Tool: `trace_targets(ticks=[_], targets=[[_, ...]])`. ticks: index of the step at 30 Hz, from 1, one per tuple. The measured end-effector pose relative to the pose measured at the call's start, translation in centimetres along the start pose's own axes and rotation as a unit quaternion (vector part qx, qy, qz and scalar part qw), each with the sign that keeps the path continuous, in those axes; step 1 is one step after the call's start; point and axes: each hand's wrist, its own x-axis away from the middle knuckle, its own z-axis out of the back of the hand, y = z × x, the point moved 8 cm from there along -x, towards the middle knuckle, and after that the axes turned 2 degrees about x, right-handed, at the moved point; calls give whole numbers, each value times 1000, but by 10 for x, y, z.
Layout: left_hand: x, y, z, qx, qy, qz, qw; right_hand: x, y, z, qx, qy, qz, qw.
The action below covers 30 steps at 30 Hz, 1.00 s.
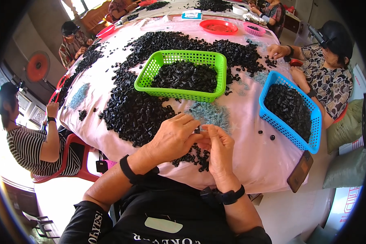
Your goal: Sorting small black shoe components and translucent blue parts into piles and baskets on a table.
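My left hand and my right hand meet over the near side of the table, fingertips almost touching. The left fingers pinch a small black plastic part, mostly covered by the fingers. My right thumb and forefinger are pressed together beside it; whatever they hold is too small to name. Just beyond my fingers lies a heap of tiny clear-bluish pieces. Small black pieces are scattered below my hands. A large heap of black plastic parts spreads to the left and far side.
A green basket of black parts stands ahead, and a blue basket of them at right. A phone lies at the table's right edge. Red trays sit farther off. Several people work around the pink-covered table.
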Motion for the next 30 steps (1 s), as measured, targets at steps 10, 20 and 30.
trace_targets(ticks=[10, 20, 30], targets=[[-13, -39, -4, 27, -91, 102, 990, -4, 0, 14, -31, 41, 53, 997], [4, -84, 18, -10, -43, 147, 988, -3, 0, 8, -20, 19, 53, 998], [26, -92, -12, -72, -91, 171, 978, -3, -1, 6, -8, 10, 57, 998]])
